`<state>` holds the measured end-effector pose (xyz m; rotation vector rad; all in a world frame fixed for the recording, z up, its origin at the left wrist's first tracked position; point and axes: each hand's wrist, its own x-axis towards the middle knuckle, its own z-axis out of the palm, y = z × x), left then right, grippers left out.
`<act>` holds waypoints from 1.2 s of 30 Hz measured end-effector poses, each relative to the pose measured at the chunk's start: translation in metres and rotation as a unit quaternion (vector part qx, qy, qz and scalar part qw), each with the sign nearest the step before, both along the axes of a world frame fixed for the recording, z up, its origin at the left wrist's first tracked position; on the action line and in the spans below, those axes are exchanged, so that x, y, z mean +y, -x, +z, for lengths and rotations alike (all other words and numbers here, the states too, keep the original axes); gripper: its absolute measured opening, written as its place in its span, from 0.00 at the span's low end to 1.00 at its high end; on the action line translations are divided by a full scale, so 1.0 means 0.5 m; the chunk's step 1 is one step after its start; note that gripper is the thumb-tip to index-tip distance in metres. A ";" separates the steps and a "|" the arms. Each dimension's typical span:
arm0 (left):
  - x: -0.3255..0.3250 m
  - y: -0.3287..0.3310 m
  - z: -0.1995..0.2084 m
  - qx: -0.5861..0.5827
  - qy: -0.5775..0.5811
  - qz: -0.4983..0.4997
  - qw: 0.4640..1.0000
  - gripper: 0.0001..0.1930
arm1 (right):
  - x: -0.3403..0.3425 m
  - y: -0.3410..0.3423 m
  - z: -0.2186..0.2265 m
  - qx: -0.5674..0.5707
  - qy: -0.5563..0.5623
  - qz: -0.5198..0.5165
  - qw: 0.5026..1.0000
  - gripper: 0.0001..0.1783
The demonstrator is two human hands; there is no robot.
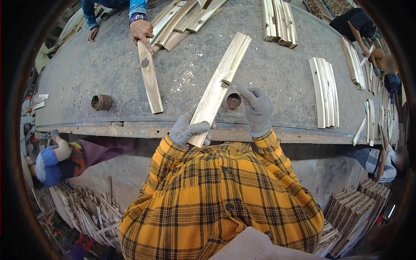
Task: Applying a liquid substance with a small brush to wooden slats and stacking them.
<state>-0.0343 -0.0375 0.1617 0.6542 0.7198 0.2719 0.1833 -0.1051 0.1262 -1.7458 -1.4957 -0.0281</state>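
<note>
Wooden board (220, 82) clamped in my left hand (187, 131); right hand (259, 109) apart, beside the cup (234, 106); its grip I can't tell.

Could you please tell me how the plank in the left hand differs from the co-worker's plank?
The held plank slants away rightward; the co-worker's plank slants away leftward. The gloved left hand grips the held plank's near end, while the co-worker's bare hand holds the co-worker's plank's far end. Both are long, wooden and dark-marked.
</note>
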 end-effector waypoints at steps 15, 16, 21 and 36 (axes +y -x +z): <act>-0.024 0.038 -0.041 -0.083 -0.027 0.009 0.996 0.31 | -0.059 0.056 0.039 0.472 0.133 0.032 0.871 0.09; -0.026 0.039 -0.039 -0.082 -0.030 0.013 0.996 0.31 | -0.058 0.057 0.041 0.477 0.139 0.028 0.867 0.09; -0.037 0.041 -0.039 -0.080 -0.028 0.019 0.996 0.30 | -0.060 0.068 0.041 0.490 0.129 0.033 0.862 0.07; -0.003 0.024 -0.054 -0.181 -0.018 0.012 0.983 0.32 | -0.058 0.052 0.066 0.467 0.116 0.032 0.876 0.07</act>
